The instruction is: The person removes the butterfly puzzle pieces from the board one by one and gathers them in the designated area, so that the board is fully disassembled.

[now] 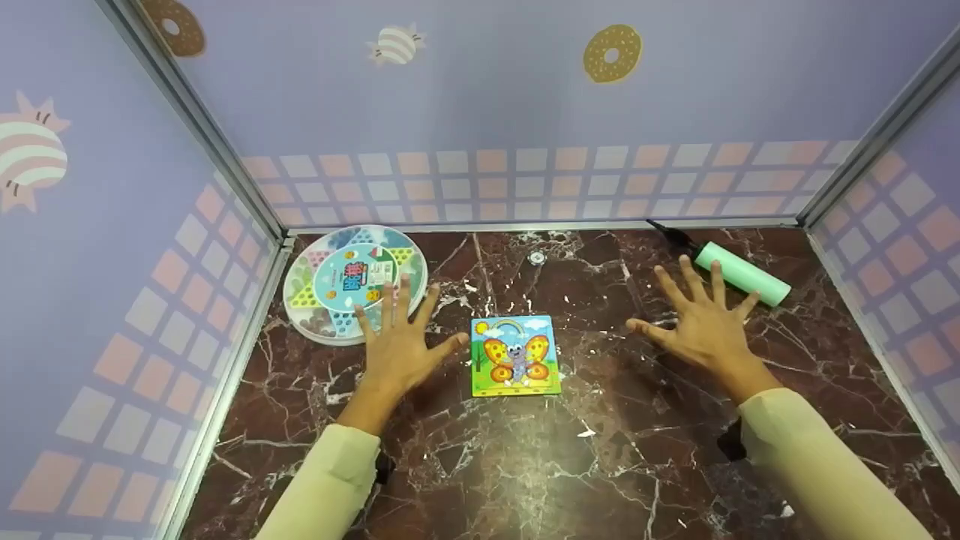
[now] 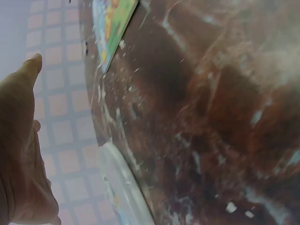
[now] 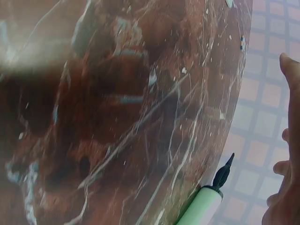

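Observation:
A square butterfly picture puzzle point(image 1: 516, 355) lies flat on the dark marbled tabletop between the two hands. My left hand point(image 1: 401, 346) is spread just left of the puzzle, palm down and holding nothing. Beyond its fingertips lies a round, clear-lidded game box point(image 1: 304, 319), partly covered by the fingers in the head view. On the other side, my right hand point(image 1: 703, 328) is also spread with nothing in it. Near its fingers lies a mint-green hand pump point(image 1: 742, 274) with a black nozzle. The left wrist view shows the left hand point(image 2: 23, 154) raised above the surface.
A small round white-and-dark disc point(image 1: 536, 258) sits near the back wall. Purple walls with a checked border enclose the marbled table point(image 1: 600, 480) at the back, left and right, with metal edging point(image 1: 540, 225) along the base. Small white flecks dot the surface.

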{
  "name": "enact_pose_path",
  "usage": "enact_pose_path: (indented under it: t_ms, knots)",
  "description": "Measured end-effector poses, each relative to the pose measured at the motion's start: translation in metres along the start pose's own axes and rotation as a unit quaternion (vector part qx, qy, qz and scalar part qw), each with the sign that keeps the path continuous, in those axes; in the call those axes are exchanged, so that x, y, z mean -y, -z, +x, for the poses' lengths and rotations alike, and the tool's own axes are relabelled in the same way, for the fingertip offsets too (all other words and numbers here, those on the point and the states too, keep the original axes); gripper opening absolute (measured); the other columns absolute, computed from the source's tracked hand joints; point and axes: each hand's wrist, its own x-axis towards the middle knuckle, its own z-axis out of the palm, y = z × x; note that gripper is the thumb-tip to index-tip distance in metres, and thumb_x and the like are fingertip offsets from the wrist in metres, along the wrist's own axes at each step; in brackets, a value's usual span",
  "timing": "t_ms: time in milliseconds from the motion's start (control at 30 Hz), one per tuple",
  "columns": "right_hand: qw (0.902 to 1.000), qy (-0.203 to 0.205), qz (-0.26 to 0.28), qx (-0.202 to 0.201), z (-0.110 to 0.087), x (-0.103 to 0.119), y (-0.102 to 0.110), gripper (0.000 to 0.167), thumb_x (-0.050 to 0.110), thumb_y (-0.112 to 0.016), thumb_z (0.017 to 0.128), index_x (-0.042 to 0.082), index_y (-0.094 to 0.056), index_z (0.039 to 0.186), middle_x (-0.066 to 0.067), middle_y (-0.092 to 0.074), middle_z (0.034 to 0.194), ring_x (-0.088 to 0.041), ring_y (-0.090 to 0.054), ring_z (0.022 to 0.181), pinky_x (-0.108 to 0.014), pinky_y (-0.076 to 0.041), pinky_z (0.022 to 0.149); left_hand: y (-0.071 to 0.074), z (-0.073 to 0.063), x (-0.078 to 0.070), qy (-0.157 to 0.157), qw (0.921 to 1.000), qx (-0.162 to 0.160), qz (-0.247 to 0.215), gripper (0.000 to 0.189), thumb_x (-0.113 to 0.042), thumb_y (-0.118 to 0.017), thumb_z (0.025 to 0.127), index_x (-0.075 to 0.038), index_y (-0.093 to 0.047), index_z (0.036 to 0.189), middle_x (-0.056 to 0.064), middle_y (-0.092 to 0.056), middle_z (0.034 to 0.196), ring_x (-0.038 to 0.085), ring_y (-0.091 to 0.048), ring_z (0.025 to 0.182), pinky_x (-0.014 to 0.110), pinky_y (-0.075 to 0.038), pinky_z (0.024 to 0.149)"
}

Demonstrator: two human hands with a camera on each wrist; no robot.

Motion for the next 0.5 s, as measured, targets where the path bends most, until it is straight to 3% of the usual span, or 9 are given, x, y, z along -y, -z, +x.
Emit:
enact_pose_path:
  t_ms: [500]
  knots:
    - [0.9989, 0.04, -0.004, -0.023, 0.021, 0.05, -0.012, 0.109, 0.092, -0.05, 0.094, 0.03, -0.022, 0.179, -0.008, -0.011, 0.188, -0.046, 0.0, 0.174, -0.091, 0.018, 0.118, -0.035, -0.014, -0.023, -0.056, 0.9984, 0.012, -0.002, 0.095, -0.08, -0.058, 0.099, -0.034, -0.028, 0.177, 0.013, -0.006, 0.188, 0.043, -0.006, 0.174, 0.083, 0.003, 0.131]
